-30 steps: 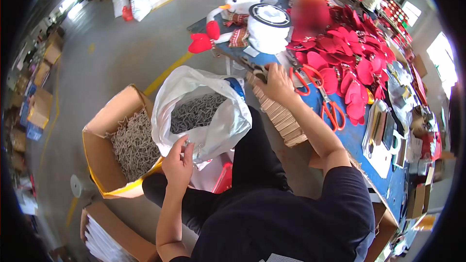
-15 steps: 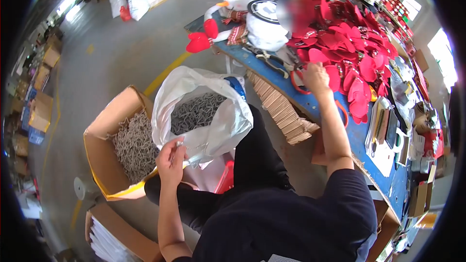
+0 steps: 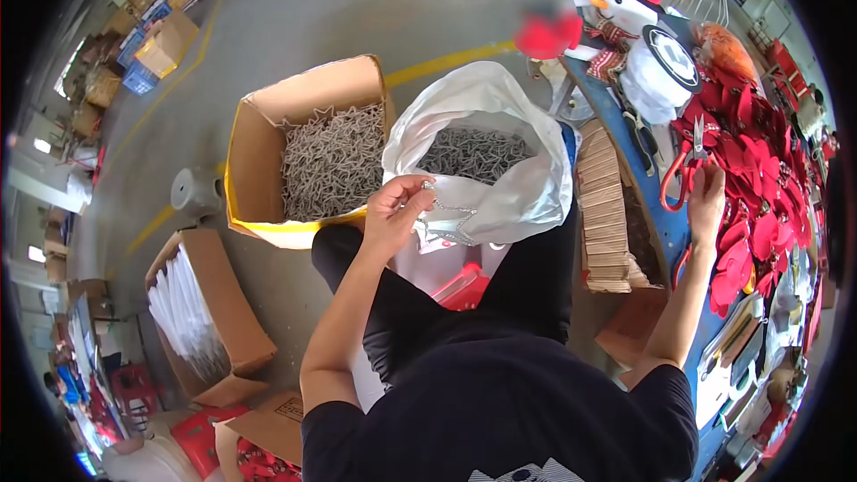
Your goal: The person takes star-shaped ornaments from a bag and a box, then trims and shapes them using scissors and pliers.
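Note:
My left hand (image 3: pixel 393 212) pinches a thin silver star (image 3: pixel 466 230), which hangs in front of the white plastic bag (image 3: pixel 544 192). Grey pieces (image 3: pixel 478 153), apparently stars of the same sort, lie inside the bag. At the table's edge my right hand (image 3: pixel 708 201) is closed on red-handled scissors (image 3: pixel 671 186), their blades pointing away from me. Red petal-shaped fabric pieces (image 3: pixel 759 174) are heaped just beyond that hand. Left of the bag, a cardboard box (image 3: pixel 254 161) holds many light grey stars (image 3: pixel 330 165).
On the blue table (image 3: pixel 656 219) stand a snowman figure (image 3: pixel 629 4) and a wrapped white roll (image 3: pixel 652 80); pliers (image 3: pixel 638 138) lie nearby. Stacked cardboard strips (image 3: pixel 603 214) sit beside my leg. A box of white sleeves (image 3: pixel 223 303) and a stool (image 3: pixel 195 192) are at left.
The view has swung to the right and down. My right hand has taken hold of the scissors, which lay on the table before. The left hand keeps its star near the bag.

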The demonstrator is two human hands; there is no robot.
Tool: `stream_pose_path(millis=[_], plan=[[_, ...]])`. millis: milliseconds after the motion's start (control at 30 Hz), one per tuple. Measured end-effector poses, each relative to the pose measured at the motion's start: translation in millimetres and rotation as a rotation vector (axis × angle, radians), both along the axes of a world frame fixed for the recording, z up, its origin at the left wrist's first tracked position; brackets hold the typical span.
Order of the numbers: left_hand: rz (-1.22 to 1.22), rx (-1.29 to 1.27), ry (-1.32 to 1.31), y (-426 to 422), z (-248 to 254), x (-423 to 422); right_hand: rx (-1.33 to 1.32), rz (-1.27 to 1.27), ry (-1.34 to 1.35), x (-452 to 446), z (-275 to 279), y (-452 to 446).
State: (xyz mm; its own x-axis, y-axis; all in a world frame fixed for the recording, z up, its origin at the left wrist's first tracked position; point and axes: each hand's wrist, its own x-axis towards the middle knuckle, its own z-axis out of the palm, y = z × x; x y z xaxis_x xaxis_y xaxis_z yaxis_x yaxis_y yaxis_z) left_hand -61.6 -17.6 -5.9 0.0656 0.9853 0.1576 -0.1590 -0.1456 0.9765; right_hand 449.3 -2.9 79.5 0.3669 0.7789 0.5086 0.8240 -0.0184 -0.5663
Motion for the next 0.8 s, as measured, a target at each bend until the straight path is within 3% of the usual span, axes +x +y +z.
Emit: stream_pose_path(millis=[100,133,200,300,367,467,567,700,800], plan=[[-0.032,-0.086,-0.090,-7,-2,-9,-0.074,0.327,0.412,-64,13,-9],[-0.020,-0.124,-0.123,-10,-1,-11,-0.220,0.519,0.721,-94,14,-15],[0.013,-0.201,-0.189,-19,-1,-15,-0.495,0.838,0.982,-146,9,-21],[0.016,-0.185,-0.304,-35,-5,-28,-0.642,1.153,1.002,-215,-43,-30],[0.063,-0.225,-0.390,-51,-2,-36,-0.828,1.135,0.923,-262,-39,-33],[0.150,-0.270,-0.434,-74,3,-47,-0.662,1.317,0.473,-300,-90,-23],[0.199,-0.309,-0.476,-95,-4,-58,-0.812,1.225,0.296,-339,-67,-33],[0.354,-0.337,-0.407,-110,-5,-58,-0.675,1.334,0.284,-359,-98,-43],[0.365,-0.337,-0.376,-114,-10,-58,-0.702,1.304,0.121,-363,-98,-49]])
